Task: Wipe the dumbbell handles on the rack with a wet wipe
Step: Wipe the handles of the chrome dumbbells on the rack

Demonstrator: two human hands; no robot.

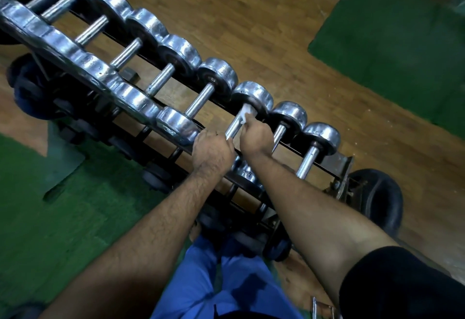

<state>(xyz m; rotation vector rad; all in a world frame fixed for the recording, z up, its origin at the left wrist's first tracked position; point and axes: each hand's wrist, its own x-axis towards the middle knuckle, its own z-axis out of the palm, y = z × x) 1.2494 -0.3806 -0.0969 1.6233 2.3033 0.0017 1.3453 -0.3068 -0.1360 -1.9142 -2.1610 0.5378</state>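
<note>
On the rack (297, 146), the right hand (255, 137) is pinching the soft wet wipe (245, 112) against a rigid knurled handle (232, 127) while the left hand (212, 151) is gripping its near end.

Two hands (212, 151), one wet wipe (245, 112), two green mats (392, 42).

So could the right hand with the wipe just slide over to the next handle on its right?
Probably yes. The right hand holds the wet wipe on one handle, and the neighbouring handle lies bare right beside it on the top rack, with nothing covering it.
</note>
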